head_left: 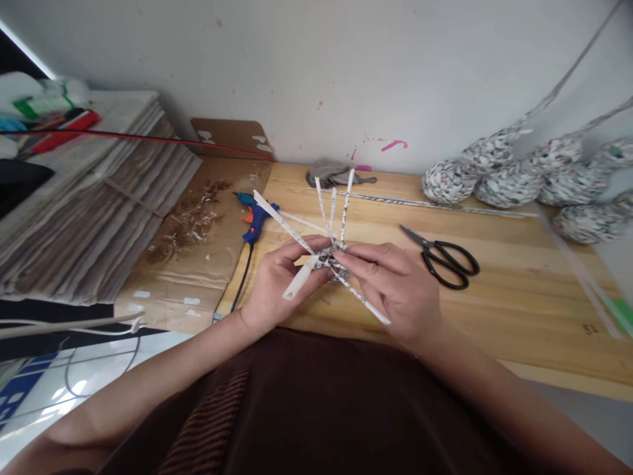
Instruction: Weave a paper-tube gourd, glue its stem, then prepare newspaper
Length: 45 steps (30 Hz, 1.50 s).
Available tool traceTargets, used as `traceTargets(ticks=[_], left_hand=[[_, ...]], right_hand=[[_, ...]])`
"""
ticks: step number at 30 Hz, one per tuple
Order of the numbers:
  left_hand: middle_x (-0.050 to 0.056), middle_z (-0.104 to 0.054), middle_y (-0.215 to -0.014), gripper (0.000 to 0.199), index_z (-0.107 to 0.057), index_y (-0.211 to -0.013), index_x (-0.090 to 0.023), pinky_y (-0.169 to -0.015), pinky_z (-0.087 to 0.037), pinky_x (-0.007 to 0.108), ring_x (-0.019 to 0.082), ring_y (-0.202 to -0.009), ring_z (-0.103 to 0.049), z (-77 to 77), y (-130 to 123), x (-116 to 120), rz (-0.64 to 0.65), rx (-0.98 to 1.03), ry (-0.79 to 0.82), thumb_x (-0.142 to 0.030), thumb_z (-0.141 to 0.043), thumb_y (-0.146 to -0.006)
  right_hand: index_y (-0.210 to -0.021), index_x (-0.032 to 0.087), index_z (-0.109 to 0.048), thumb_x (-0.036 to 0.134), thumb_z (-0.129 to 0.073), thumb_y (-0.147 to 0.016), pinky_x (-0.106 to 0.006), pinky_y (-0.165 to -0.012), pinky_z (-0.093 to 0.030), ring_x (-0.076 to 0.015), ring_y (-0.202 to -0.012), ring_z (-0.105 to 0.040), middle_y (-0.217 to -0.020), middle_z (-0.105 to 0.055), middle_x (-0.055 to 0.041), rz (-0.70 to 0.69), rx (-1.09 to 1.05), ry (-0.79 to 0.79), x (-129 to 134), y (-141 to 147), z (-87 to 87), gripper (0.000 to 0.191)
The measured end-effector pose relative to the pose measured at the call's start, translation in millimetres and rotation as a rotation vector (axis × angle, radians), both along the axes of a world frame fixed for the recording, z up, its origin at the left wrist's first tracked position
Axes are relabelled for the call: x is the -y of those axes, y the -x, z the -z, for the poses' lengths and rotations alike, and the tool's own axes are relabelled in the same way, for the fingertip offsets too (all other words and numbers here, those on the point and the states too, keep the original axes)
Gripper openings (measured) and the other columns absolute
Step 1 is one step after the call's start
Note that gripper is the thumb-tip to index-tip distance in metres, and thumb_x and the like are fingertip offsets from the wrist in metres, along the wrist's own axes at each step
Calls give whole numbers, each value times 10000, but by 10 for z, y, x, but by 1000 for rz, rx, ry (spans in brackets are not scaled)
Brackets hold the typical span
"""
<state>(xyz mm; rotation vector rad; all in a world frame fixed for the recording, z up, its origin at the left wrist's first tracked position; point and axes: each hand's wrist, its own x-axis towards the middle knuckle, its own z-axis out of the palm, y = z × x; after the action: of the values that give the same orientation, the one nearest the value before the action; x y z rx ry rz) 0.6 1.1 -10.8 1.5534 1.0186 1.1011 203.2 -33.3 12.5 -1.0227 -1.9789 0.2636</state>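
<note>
A small woven piece of rolled newspaper point(324, 261) sits between my two hands, above the wooden table. Several paper tubes stick out from it like spokes, among them an upright tube point(347, 208) and a flattened strip point(299, 280) pointing towards me. My left hand point(277, 280) is closed around the weaving's left side, thumb in front. From the right, my right hand point(403, 284) pinches the weaving near its centre with thumb and fingers. What exactly lies under the right fingertips is partly hidden.
Black-handled scissors point(448, 260) lie on the wooden table point(499, 316). A blue glue gun point(256, 218) rests at left on the cardboard's edge. Behind are a grey cloth point(336, 173) and long paper tubes point(395, 200). Woven paper balls point(509, 181) stand right, stacked newspapers point(123, 204) left.
</note>
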Motion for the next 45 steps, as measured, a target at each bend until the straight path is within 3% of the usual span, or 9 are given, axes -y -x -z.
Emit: traceTargets(ticks=[4, 6, 8, 15, 20, 25, 31, 36, 45], left_hand=[[102, -726, -1237, 413, -738, -1167, -219, -920, -626, 377, 249, -1084, -714, 6, 4, -1, 12, -1, -3, -271, -825, -766], [104, -727, -1234, 412, -739, -1165, -215, -915, -627, 377, 249, -1079, -716, 9, 4, -1, 14, 4, -2, -271, -826, -765], [104, -728, -1235, 412, -739, -1165, -212, -915, -627, 370, 245, -1076, -718, 13, 2, 1, 15, 6, -1, -265, -825, -766], [96, -730, -1229, 406, -741, -1165, -222, -941, -622, 372, 237, -1083, -717, 11, -4, 17, 18, 15, -2, -228, -820, -766], [101, -739, -1207, 383, -748, -1137, -193, -864, -642, 308, 221, -1056, -725, -40, -42, 40, 8, 30, 16, -233, -822, -764], [93, -745, -1192, 397, -748, -1140, -194, -806, -650, 272, 213, -1035, -730, -67, -71, 59, 2, 13, -10, -224, -832, -754], [103, -746, -1182, 336, -759, -1109, -191, -792, -653, 277, 232, -1079, -719, -163, -72, 71, 27, -59, -124, -168, -787, -775], [102, -747, -1181, 336, -753, -1121, -196, -810, -654, 298, 236, -1096, -716, -182, -76, 76, 37, -71, -162, -140, -760, -790], [125, -743, -1172, 330, -755, -1116, -166, -819, -652, 297, 231, -1069, -725, -150, -73, 69, 23, -84, -179, -147, -777, -788]], right_hand=[[-1123, 271, -771, 115, -626, -926, -390, -930, -618, -208, -1050, -732, -1151, -770, -47, -8, -280, 303, -10, 52, -95, 290], [-1112, 264, -773, 103, -635, -908, -393, -928, -619, -211, -1053, -734, -1153, -772, -45, -25, -324, 365, -14, 62, -116, 294], [-1128, 254, -767, 84, -591, -925, -403, -936, -612, -210, -1061, -731, -1161, -772, -52, -33, -285, 321, -22, 61, -101, 318], [-1301, 238, -669, 81, -574, -936, -467, -932, -591, -254, -1099, -677, -1227, -747, -80, 2, 104, -183, -69, -7, 109, 408], [-1187, 218, -707, 126, -610, -934, -453, -869, -587, -258, -992, -674, -1120, -756, -98, 116, 263, -319, -71, -20, 83, 286], [-1098, 143, -709, 66, -637, -898, -381, -846, -589, -219, -905, -691, -994, -763, -118, 144, 224, -331, -47, 31, 32, 227], [-1082, 219, -719, 80, -644, -908, -389, -839, -603, -208, -948, -687, -1030, -775, -64, 67, -8, -318, 24, 114, 92, 235], [-966, 290, -769, 93, -715, -860, -404, -841, -563, -215, -923, -650, -935, -765, -20, 182, -86, -227, 13, 145, 90, 229], [-976, 194, -693, 12, -672, -818, -382, -843, -557, -193, -857, -671, -887, -772, -36, 136, -85, -134, 45, 161, 48, 242]])
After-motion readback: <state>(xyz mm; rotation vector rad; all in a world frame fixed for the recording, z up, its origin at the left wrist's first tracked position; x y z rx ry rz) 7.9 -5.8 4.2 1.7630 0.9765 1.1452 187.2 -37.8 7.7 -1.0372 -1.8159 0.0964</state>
